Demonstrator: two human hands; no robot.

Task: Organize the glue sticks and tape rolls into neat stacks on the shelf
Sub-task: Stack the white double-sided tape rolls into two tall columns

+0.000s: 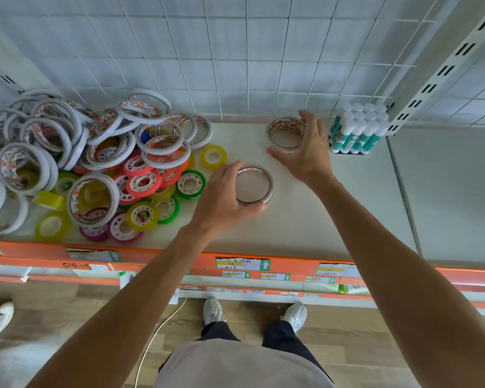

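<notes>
Tape pile (76, 169): a loose heap of tape rolls covered the left part of the shelf (305, 219), large white double-sided rings on top and behind, small pink, green and yellow rolls in front.
Yellow roll (213, 157): lay flat by itself just right of the heap.
Left hand (221, 197): reached over the middle of the shelf, fingers and thumb curled round the near ring (254, 184); it gripped the ring's left rim, thumb at the front edge.
Near ring: a wide double-sided tape ring, lying flat on the shelf, apart from the heap.
Far ring stack (284, 133): double-sided rings lying flat near the back wall, right of centre; how many, I could not tell.
Right hand (310, 152): fingers spread and bent over the stack's right side, thumb at its front rim, holding it loosely.
Glue sticks (359, 130): white-capped sticks stood upright in a tight block at the back, just right of the right hand.
</notes>
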